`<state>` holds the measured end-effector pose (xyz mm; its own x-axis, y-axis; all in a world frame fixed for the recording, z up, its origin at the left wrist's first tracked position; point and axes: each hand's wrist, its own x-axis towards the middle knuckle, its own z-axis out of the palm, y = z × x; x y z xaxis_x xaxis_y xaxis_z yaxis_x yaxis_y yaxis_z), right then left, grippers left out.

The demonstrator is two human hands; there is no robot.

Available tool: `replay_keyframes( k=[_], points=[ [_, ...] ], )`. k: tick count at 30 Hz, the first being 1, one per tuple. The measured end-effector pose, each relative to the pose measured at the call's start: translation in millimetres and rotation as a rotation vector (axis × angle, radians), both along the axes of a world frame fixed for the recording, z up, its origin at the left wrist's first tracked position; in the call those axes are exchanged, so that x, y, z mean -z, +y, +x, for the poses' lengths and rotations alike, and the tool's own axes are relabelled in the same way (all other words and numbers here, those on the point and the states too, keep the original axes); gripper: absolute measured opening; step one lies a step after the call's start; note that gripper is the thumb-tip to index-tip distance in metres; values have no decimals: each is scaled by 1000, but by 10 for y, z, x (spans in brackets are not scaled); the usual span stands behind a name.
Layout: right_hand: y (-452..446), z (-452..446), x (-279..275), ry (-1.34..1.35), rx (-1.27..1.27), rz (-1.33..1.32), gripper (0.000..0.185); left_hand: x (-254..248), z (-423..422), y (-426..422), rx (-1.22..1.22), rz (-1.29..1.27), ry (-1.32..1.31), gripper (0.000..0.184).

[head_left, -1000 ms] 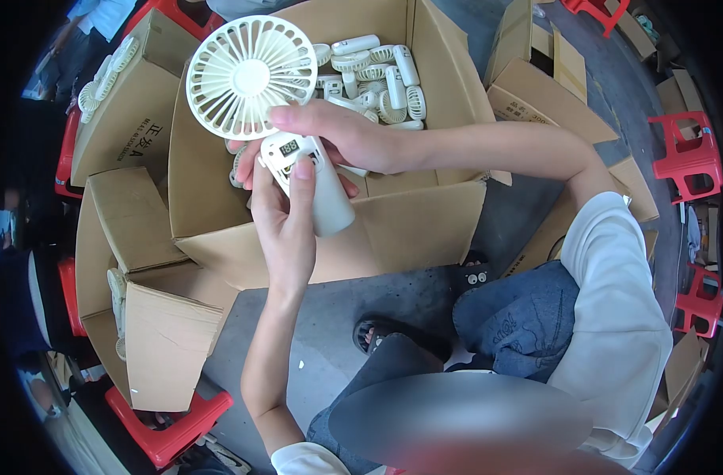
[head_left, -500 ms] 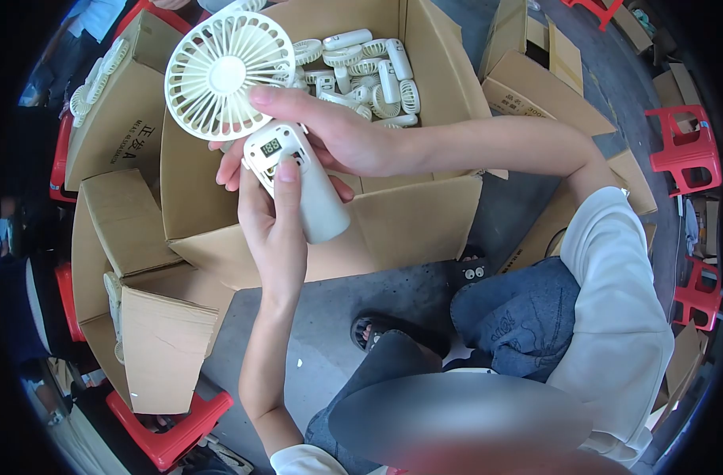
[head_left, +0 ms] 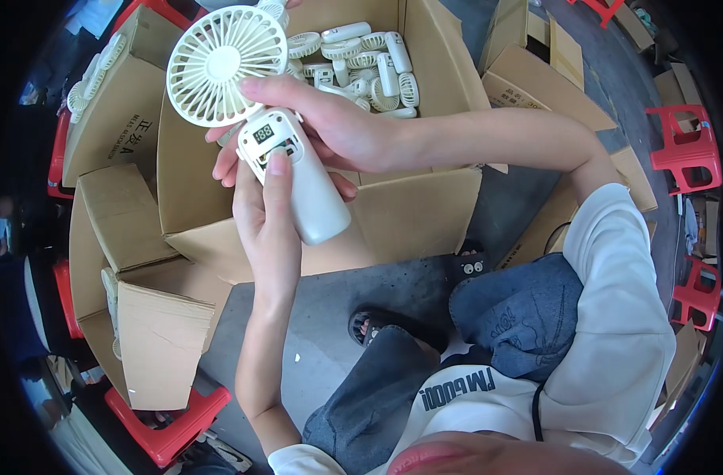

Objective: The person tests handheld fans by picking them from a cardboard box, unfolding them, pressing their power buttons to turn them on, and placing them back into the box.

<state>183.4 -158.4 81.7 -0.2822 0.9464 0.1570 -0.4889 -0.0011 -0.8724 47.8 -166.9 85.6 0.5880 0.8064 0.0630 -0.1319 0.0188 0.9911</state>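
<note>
A white handheld fan [head_left: 318,202] with a round slatted head is in both my hands above a large carton. My right hand [head_left: 342,131] grips it near the neck, thumb on the edge of the grille and fingers behind. Lower down, my left hand [head_left: 262,214] is wrapped about the handle, its thumb resting at an opening below a small digit display [head_left: 262,133]. Parts show inside that opening, but the thumb hides some of them. Several similar white fans [head_left: 388,75] lie in the open cardboard carton [head_left: 425,210] behind my hands.
More cartons stand at the left, one with white fans [head_left: 96,75] on it, and another carton [head_left: 536,91] at the upper right. Red stools [head_left: 686,150] are along the right side, and a red stool [head_left: 167,431] is at the lower left. Grey floor [head_left: 298,324] lies below.
Both hands and the fan have shifted slightly up and left, with the handle a little more upright. My left thumb has stayed near the opening. The head has tilted, showing more of my shirt.
</note>
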Motion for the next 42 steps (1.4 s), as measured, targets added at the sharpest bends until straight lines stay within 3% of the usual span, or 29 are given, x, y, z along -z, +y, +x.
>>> replay_keyframes(
  k=[20, 33, 42],
  points=[
    [-94, 90, -17, -200, 86, 52, 64, 120, -1, -7, 11, 127, 35, 33],
    [-3, 111, 60, -59, 10, 32, 56, 262, -38, 71, -29, 198, 60, 32],
    [-65, 108, 8, -220, 37, 28, 58, 234, -41, 55, -50, 215, 93, 33]
  ],
)
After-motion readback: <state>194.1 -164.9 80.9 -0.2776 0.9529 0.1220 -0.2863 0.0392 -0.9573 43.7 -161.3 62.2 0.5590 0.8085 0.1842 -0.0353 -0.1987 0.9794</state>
